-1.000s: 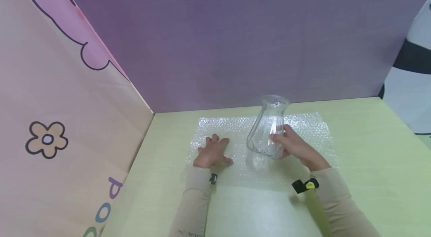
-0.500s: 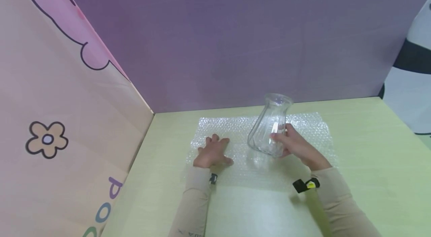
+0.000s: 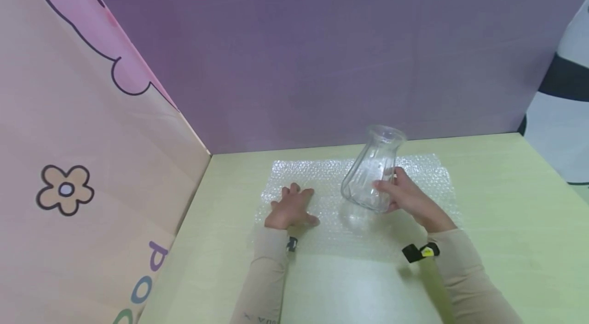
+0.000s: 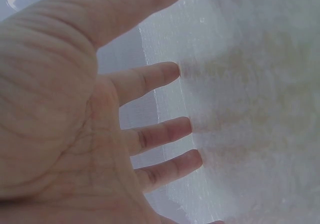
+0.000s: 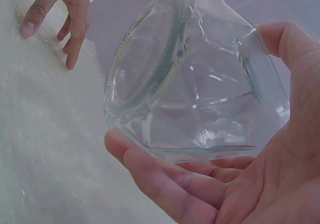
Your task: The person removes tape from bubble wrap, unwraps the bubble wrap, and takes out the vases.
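Observation:
A clear glass vase (image 3: pixel 368 181) with a flared rim and a wide faceted base tilts to the right in the head view. My right hand (image 3: pixel 407 199) grips its lower right side, thumb on the near face. In the right wrist view the vase's base (image 5: pixel 195 84) faces the camera, with fingers (image 5: pixel 160 179) curled beneath it. Under both hands lies a sheet of bubble wrap (image 3: pixel 331 232). My left hand (image 3: pixel 291 209) rests on the left part of the sheet with fingers spread. Its fingertips (image 4: pixel 192 159) touch the wrap in the left wrist view.
The pale yellow-green table (image 3: pixel 506 211) extends around the sheet. A purple backdrop (image 3: pixel 322 58) stands along the far edge, and a printed panel (image 3: pixel 115 160) with a flower borders the left side.
The vase has shifted slightly to the right and upward in the head view, leaning a bit more, with my right hand moving along. My left hand stays in place.

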Available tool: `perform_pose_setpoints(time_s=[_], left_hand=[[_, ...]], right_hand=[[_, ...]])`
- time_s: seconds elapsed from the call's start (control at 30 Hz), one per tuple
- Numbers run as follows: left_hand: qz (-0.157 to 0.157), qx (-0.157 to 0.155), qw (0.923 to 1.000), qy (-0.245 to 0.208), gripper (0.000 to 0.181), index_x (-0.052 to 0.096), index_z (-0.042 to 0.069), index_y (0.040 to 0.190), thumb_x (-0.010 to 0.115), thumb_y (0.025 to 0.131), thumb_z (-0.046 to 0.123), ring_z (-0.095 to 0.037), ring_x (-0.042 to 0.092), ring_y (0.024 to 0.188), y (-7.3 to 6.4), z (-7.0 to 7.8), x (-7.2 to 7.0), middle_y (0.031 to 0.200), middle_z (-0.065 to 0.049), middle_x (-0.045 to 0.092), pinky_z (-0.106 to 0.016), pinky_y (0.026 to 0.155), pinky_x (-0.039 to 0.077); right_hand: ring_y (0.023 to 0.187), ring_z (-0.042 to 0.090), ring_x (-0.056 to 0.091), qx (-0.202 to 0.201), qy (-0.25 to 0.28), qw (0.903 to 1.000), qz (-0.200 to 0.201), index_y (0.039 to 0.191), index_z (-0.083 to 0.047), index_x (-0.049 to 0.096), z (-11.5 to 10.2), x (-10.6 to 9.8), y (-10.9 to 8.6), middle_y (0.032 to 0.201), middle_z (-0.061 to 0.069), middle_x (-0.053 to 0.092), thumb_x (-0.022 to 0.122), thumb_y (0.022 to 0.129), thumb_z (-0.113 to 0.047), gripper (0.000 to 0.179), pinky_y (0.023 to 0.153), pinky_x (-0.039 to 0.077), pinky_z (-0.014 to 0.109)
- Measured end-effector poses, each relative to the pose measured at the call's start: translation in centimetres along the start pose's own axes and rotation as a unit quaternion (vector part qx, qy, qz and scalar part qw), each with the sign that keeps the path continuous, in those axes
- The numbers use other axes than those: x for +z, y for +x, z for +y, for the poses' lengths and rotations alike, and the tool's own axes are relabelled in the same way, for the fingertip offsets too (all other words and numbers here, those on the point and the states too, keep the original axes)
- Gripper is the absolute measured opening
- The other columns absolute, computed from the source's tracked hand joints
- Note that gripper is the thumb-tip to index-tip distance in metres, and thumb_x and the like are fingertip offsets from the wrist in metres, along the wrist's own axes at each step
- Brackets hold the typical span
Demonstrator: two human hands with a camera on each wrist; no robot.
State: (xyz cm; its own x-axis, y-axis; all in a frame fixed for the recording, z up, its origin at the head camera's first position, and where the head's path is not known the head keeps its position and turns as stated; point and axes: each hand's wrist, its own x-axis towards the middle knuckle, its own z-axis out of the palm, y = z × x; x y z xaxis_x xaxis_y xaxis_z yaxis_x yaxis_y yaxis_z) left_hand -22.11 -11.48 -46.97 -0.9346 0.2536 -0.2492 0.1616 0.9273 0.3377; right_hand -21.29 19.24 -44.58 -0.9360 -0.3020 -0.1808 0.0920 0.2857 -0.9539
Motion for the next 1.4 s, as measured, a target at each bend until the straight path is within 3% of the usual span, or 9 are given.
perform_pose_setpoints(time_s=[0.63, 1.0, 1.4], left_hand=[[-0.003, 0.003, 1.0, 0.006, 0.088, 0.044, 0.023, 0.155, 0.085, 0.08, 0.045, -0.041, 0.038, 0.137, 0.2, 0.0, 0.2, 0.154, -0.017, 0.04, -0.073, 0.1, 0.042], [0.0, 0.001, 1.0, 0.002, 0.088, 0.045, 0.023, 0.154, 0.085, 0.079, 0.044, -0.041, 0.038, 0.136, 0.0, 0.0, 0.2, 0.153, -0.018, 0.04, -0.07, 0.099, 0.043], [0.001, 0.002, 1.0, 0.002, 0.087, 0.045, 0.023, 0.154, 0.085, 0.08, 0.045, -0.04, 0.039, 0.135, 0.0, -0.1, 0.2, 0.152, -0.018, 0.041, -0.071, 0.098, 0.043]], right_hand=[[0.09, 0.021, 0.069, -0.021, 0.017, 0.9994, 0.02, 0.147, 0.002, 0.016, 0.0, -0.6, -0.3, 0.133, 0.033, 0.052, 0.055, 0.105, -0.032, 0.066, 0.077, 0.061, 0.035], [0.095, 0.028, 0.069, -0.027, 0.015, 0.999, 0.032, 0.146, 0.003, 0.017, 0.0, -0.9, -0.4, 0.135, 0.035, 0.05, 0.055, 0.105, -0.03, 0.066, 0.078, 0.062, 0.035], [0.088, 0.021, 0.068, -0.033, 0.018, 0.9983, 0.044, 0.144, 0.003, 0.017, -0.3, -1.3, -0.5, 0.128, 0.029, 0.052, 0.057, 0.103, -0.027, 0.064, 0.079, 0.062, 0.034]])
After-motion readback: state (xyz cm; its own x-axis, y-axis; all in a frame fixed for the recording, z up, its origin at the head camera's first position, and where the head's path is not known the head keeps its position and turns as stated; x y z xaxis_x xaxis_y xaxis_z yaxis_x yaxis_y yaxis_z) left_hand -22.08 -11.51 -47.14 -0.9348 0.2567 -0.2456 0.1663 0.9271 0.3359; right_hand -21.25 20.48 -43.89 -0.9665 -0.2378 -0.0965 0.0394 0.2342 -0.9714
